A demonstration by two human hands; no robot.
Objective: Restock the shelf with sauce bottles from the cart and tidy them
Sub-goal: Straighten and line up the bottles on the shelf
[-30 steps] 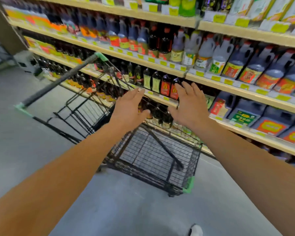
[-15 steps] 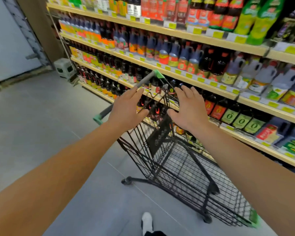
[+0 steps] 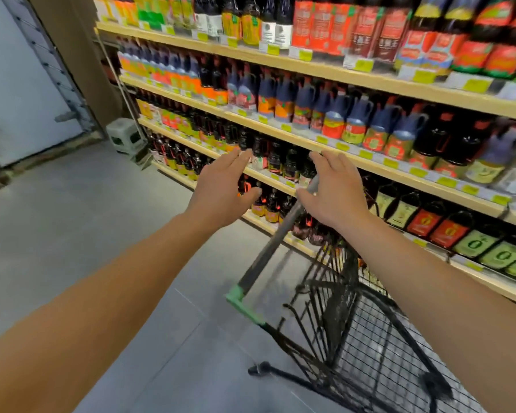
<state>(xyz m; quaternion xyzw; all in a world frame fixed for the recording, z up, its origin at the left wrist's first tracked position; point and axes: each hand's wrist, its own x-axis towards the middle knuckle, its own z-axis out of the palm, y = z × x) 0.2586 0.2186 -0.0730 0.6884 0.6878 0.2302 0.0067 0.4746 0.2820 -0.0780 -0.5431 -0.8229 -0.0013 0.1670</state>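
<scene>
Both arms reach forward over a grey floor [image 3: 72, 234] toward a tall shelf [image 3: 310, 70] that runs along the right side of the aisle. The left hand [image 3: 221, 195] is spread wide, fingers straight and palm turned inward, and holds nothing. The right hand [image 3: 337, 192] is also open with fingers extended; it sits over the top end of the cart handle [image 3: 274, 242], and whether the palm touches the bar cannot be told.

The black wire cart [image 3: 355, 338] stands just beside the lower front edge of the shelf, below the right forearm, its grey handle ending in a green cap [image 3: 236, 293] near the floor side. The basket is blurred; no bottles can be made out in it.

Sauce bottles [image 3: 280, 162] fill the shelf in close rows on every level: dark bottles with red, orange and green labels, and blue-grey jugs [image 3: 355, 120] with handles on the second board. Yellow price tags [image 3: 364, 65] line the board edges. A small pale stool [image 3: 122, 135] stands on the floor at the far end of the shelf.
</scene>
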